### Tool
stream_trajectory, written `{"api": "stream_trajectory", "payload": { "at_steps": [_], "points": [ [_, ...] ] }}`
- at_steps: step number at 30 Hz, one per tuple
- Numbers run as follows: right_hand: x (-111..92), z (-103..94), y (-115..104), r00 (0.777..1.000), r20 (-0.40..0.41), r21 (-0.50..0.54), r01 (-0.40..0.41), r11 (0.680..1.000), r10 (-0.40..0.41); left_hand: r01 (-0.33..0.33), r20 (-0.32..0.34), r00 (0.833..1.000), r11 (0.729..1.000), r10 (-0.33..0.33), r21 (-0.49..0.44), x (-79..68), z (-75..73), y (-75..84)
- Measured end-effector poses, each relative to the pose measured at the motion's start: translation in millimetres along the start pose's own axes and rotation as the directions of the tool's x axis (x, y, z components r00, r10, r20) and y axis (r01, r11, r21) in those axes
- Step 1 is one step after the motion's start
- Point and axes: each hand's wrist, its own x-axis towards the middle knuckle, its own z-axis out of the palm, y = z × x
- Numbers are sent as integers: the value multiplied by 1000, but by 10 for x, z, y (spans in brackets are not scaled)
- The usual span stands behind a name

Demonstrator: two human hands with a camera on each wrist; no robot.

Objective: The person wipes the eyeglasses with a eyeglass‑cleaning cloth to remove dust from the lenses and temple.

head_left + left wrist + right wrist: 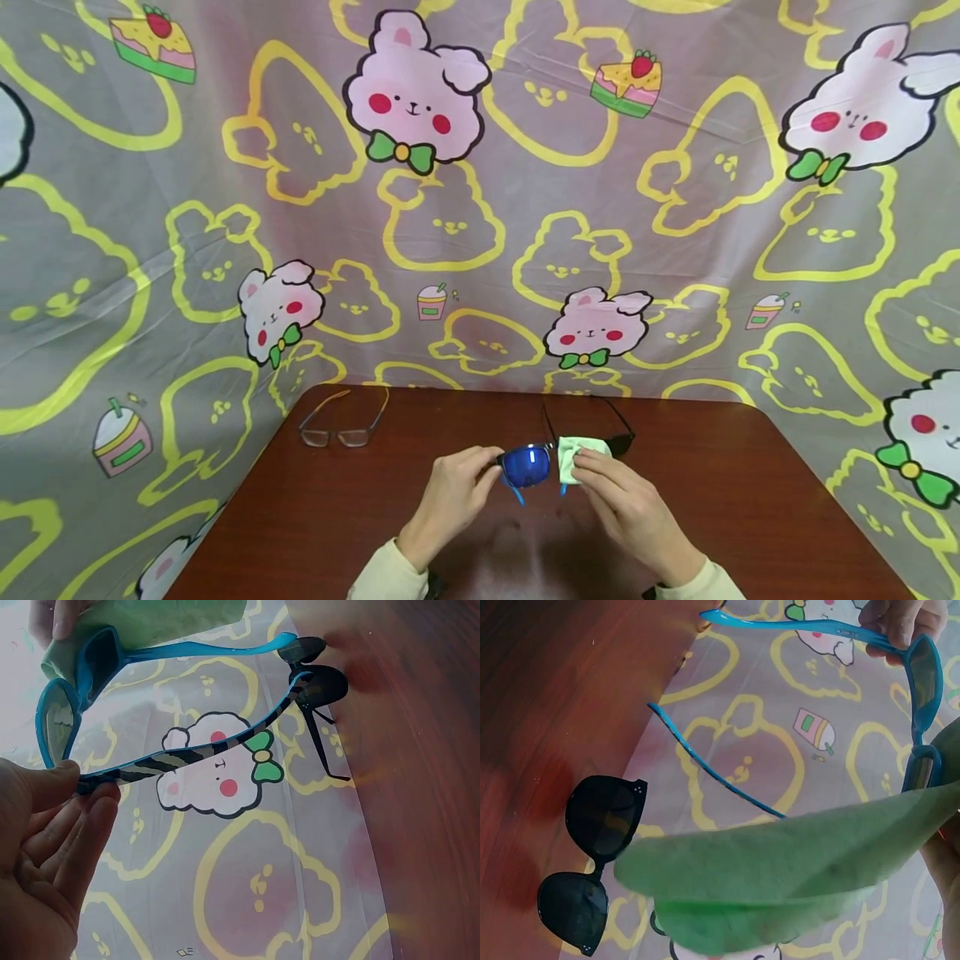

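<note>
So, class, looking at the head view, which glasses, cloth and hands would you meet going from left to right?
Clear-lensed glasses, left hand, blue-lensed sunglasses, pale green cloth, right hand.

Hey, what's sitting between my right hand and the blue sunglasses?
The light green cloth: in the head view it hides one lens of the blue sunglasses, and the right hand holds it there.
</note>
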Motion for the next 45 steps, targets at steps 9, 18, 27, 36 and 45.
{"api": "stream_trajectory", "payload": {
  "at_steps": [9, 18, 27, 36, 45],
  "points": [
    [10, 33, -12, 1000, -11, 12, -15, 1000, 15, -16, -7, 1000, 1000, 16, -13, 7, 26, 26],
    [52, 62, -28, 999, 0, 1, -33, 999, 33, -11, -23, 1000, 1000, 11, 3, 25, 46, 41],
    [85, 83, -53, 1000, 28, -11, 2, 1000, -1, -22, -42, 999, 1000, 22, 0, 38, 55, 61],
    [80, 100, -59, 999, 50, -29, 8, 1000, -7, -22, -37, 999, 1000, 23, 6, 42, 59, 73],
    [67, 105, -74, 997, 70, -21, 11, 1000, -9, 1, -32, 999, 1000, 0, 12, 59, 59, 101]
  ]
}}
